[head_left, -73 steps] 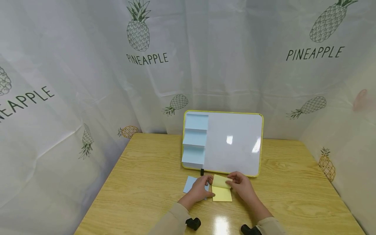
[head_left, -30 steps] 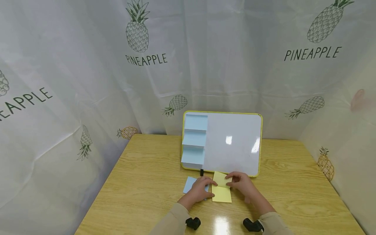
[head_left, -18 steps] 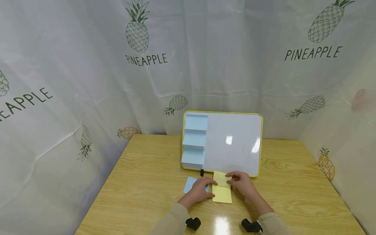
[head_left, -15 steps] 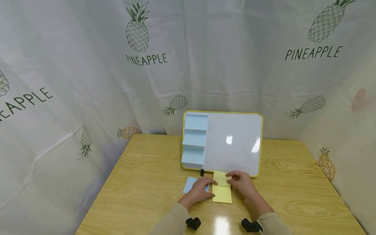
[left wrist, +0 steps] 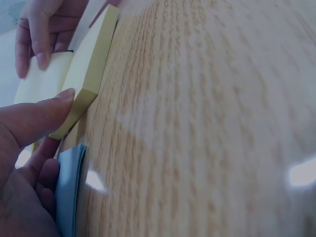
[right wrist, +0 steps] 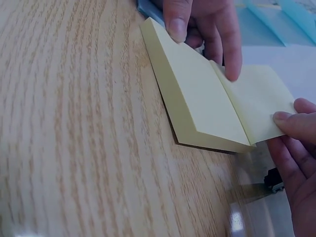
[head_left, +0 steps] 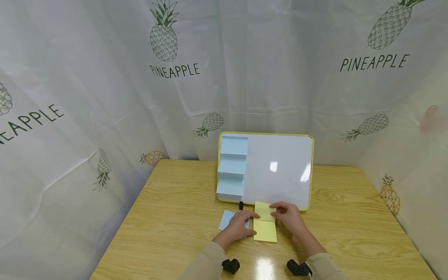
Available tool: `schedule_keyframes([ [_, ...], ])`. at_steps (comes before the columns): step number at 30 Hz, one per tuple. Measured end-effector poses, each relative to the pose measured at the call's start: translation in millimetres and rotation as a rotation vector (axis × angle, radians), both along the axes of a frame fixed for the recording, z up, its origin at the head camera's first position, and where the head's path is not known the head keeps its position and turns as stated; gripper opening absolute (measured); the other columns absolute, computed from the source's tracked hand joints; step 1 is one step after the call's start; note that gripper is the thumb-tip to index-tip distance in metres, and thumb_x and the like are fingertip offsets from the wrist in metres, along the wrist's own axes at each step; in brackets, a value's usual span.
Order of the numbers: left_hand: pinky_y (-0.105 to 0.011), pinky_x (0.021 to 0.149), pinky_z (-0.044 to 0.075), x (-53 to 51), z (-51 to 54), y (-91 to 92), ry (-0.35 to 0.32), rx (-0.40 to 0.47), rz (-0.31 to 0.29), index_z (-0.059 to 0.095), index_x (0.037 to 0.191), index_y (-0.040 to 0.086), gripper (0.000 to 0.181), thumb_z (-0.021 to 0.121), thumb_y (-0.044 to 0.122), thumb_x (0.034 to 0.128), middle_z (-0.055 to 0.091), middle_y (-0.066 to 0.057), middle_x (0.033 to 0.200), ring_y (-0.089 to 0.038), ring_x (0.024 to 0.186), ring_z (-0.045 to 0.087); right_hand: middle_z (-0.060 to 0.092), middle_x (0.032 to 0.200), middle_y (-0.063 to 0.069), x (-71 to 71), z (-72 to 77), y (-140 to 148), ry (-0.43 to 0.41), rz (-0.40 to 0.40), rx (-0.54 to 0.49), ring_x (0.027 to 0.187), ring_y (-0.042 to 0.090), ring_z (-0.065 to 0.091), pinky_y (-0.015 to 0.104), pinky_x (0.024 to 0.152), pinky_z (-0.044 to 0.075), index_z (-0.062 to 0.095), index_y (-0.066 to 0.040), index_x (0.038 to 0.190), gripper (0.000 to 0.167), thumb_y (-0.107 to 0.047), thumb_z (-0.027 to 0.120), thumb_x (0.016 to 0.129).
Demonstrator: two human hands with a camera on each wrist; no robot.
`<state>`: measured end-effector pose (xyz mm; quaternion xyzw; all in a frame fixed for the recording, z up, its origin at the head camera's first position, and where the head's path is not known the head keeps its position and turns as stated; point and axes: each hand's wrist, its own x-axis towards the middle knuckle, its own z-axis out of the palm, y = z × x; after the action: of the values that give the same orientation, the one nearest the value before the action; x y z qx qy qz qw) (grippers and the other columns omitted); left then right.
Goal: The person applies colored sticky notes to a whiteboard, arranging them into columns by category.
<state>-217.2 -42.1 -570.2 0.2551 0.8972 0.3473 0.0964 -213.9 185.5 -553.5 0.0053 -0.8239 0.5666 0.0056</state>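
Note:
A yellow sticky note pad (head_left: 265, 232) lies on the table, its top sheet (head_left: 262, 211) folded up and away along a crease at the far edge. My left hand (head_left: 238, 226) holds the pad's left side. In the right wrist view its thumb (right wrist: 177, 24) presses on the pad, while the index finger (right wrist: 228, 54) touches the sheet near the crease. With thumb and fingers, my right hand (head_left: 289, 217) pinches the right edge of the raised sheet. A blue sticky note pad (head_left: 226, 220) sits partly hidden beneath my left hand.
Behind the hands stands a whiteboard (head_left: 276, 179) with a yellow frame. Three light blue sticky notes (head_left: 232, 164) run down its left side. A small black piece (head_left: 240, 205) is at its lower edge. A pineapple-print curtain (head_left: 266, 97) hangs behind the wooden table (head_left: 168, 217).
The yellow sheet has been bent farther back, and its free edge now overlaps the whiteboard's lower edge. My left index finger has moved onto the sheet near the crease. My right hand keeps its pinch.

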Motion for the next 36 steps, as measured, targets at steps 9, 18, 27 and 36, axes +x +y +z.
schedule_keyframes([
  [9,-0.043,0.092,0.04,-0.6,2.6,1.2,-0.005,-0.012,-0.002,0.06,0.131,0.029,0.054,0.081,0.024,0.0816,0.054,0.005,0.131,-0.014,0.102,0.051,0.058,0.081,0.007,-4.1,2.7,1.7,0.009,-0.02,0.021,0.074,0.02,0.053,0.028,0.062,0.048,0.074,-0.004,0.103,0.02,0.002,0.074,0.084],
  [18,-0.045,0.091,0.04,-1.0,4.2,1.0,-0.02,-0.006,0.001,0.058,0.133,0.029,0.058,0.082,0.024,0.0806,0.054,0.004,0.131,-0.015,0.101,0.051,0.058,0.084,0.007,-5.8,8.7,0.3,0.014,-0.004,0.02,0.075,0.02,0.053,0.028,0.063,0.048,0.073,-0.002,0.105,0.021,-0.002,0.075,0.084],
  [27,-0.045,0.092,0.04,-1.5,4.6,1.7,-0.026,-0.025,0.01,0.056,0.135,0.03,0.061,0.083,0.024,0.0801,0.054,0.003,0.131,-0.015,0.101,0.051,0.058,0.084,0.007,-7.3,10.5,-0.8,0.021,-0.014,0.023,0.075,0.02,0.054,0.029,0.062,0.048,0.073,-0.002,0.105,0.021,-0.002,0.075,0.084],
  [36,-0.048,0.096,0.039,-1.6,3.7,1.0,-0.005,-0.049,-0.011,0.052,0.141,0.025,0.068,0.082,0.026,0.0803,0.055,0.002,0.13,-0.024,0.118,0.048,0.06,0.084,0.007,-12.7,14.5,6.4,0.048,-0.058,-0.001,0.075,0.018,0.056,0.027,0.061,0.049,0.073,-0.001,0.106,0.023,-0.003,0.077,0.083],
])
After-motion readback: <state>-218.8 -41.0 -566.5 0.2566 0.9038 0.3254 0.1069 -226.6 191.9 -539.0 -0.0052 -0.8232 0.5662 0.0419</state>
